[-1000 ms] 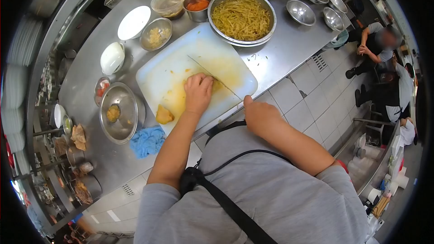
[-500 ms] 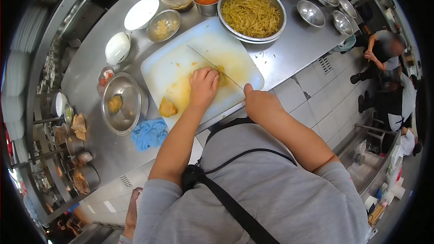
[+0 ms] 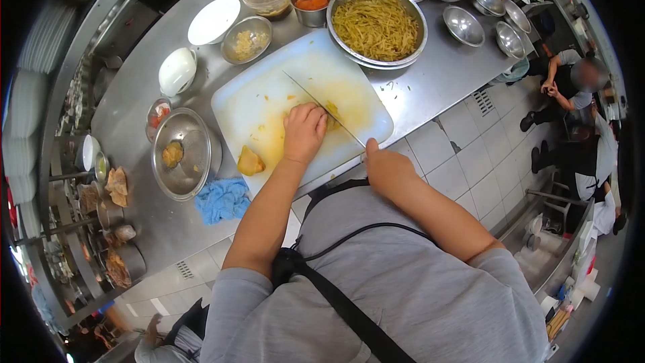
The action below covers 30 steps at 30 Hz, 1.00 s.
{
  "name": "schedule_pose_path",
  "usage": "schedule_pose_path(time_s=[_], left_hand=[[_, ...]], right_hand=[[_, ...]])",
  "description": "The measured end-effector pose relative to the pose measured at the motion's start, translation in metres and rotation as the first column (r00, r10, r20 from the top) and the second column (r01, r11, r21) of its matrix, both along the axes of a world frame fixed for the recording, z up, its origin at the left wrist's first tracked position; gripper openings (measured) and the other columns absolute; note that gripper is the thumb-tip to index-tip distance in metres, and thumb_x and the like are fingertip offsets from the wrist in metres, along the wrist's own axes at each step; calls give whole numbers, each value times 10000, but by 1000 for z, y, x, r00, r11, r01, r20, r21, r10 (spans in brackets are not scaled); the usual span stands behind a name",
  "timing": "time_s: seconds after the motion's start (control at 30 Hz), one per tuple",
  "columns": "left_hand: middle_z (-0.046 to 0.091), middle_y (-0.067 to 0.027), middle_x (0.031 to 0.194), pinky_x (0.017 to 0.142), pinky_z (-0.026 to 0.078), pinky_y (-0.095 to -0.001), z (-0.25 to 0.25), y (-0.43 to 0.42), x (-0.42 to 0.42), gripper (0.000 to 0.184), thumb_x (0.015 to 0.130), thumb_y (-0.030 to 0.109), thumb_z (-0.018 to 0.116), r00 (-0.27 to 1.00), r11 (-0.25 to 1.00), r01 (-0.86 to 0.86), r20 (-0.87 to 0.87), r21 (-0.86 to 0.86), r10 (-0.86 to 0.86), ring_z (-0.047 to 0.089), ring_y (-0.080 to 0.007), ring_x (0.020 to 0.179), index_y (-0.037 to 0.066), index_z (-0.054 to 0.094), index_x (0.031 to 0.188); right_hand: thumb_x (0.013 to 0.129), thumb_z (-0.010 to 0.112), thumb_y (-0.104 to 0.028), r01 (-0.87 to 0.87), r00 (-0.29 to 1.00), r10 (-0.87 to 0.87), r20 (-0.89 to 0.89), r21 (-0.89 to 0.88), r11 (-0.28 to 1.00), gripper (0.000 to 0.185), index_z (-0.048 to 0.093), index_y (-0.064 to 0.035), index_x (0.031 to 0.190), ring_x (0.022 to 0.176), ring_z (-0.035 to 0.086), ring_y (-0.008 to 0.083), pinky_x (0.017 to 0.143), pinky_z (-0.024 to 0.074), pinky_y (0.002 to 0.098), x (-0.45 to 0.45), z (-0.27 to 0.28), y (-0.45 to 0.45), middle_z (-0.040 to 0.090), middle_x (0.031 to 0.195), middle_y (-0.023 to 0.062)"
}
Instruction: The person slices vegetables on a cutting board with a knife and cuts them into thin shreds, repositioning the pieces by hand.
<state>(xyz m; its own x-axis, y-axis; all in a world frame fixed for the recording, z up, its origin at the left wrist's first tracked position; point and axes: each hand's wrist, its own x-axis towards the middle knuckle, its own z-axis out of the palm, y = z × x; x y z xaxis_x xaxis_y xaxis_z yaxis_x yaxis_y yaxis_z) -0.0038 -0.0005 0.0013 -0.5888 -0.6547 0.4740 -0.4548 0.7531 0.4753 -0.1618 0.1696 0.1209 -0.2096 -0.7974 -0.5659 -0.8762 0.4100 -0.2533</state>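
On the steel table (image 3: 440, 74) lies the white cutting board (image 3: 245, 101); just off its near edge the right hand (image 3: 392, 173), its forearm angled in from the person's right, wraps tightly around the handle of a knife (image 3: 349, 130) whose blade slants across the board's middle. The left hand (image 3: 306, 131) rests palm-down over that middle, fingers together and bent toward the blade. A yellow chunk (image 3: 250, 160) sits at the board's near left corner, and smaller yellow pieces (image 3: 332, 122) lie by the left fingertips, whose hold on them I cannot tell.
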Motion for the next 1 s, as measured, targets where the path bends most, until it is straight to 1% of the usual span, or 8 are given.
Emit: schedule_pose_path(time_s=[0.07,0.27,0.37,0.57,0.7,0.77,0.87,1.0], left_hand=[[692,-84,1148,962,488,-465,0,0,-1,149,908,129,780,1000,1000,3,-18,-18,-3,633,-329,1101,92,736,1046],[693,-78,1126,955,483,-467,-2,-2,0,142,911,141,769,1000,1000,-4,-9,-1,4,636,-321,1113,97,725,1038],[694,-83,1120,959,486,-470,-4,-2,-1,142,911,134,765,999,1000,-5,-47,12,6,637,-325,1109,95,721,1040],[697,-89,1129,956,489,-471,-3,-2,0,130,918,132,759,1000,1000,-11,-27,13,11,637,-330,1095,90,706,1030],[701,-92,1118,955,481,-471,-8,-3,0,132,922,147,760,997,1000,-9,-71,27,11,640,-328,1089,95,698,1026],[687,-86,1157,950,473,-469,-4,-1,3,175,921,165,770,999,999,-7,-42,49,9,624,-333,1112,100,712,1073],[663,-96,1185,940,492,-463,27,12,5,208,935,143,765,989,982,-144,-61,-126,137,604,-350,1125,90,714,1130],[641,-80,1194,956,489,-464,15,8,16,221,934,146,763,990,984,-141,-36,-112,137,585,-346,1143,114,727,1150]], right_hand=[[1021,520,-91,28,997,-24,68,-58,998,177,539,11,1165,992,781,439,841,619,527,-5,-24,-9,773,1040,289],[1023,521,-93,16,999,-17,27,47,999,178,540,-1,1174,992,782,436,848,620,525,4,36,-5,774,1041,287],[1023,522,-102,51,997,-48,57,-61,997,172,549,-4,1162,983,783,440,851,619,529,0,-31,-8,778,1019,279],[1029,519,-98,16,999,-17,48,33,999,160,527,-7,1160,970,781,437,829,614,546,7,46,-10,773,989,264],[1033,510,-92,56,997,-55,55,-31,998,168,518,-5,1177,949,780,433,816,614,544,4,-32,-10,772,986,257],[1089,525,-193,35,999,-34,11,-50,998,224,489,1,1197,886,765,449,788,599,572,8,-41,-16,761,958,252],[1096,529,-218,28,1000,-27,13,-63,998,245,489,2,1196,909,763,453,801,597,571,5,-43,-17,762,982,252],[1100,528,-220,27,1000,-26,17,-65,998,244,489,0,1199,937,761,453,814,599,565,10,-41,-20,763,998,251]])
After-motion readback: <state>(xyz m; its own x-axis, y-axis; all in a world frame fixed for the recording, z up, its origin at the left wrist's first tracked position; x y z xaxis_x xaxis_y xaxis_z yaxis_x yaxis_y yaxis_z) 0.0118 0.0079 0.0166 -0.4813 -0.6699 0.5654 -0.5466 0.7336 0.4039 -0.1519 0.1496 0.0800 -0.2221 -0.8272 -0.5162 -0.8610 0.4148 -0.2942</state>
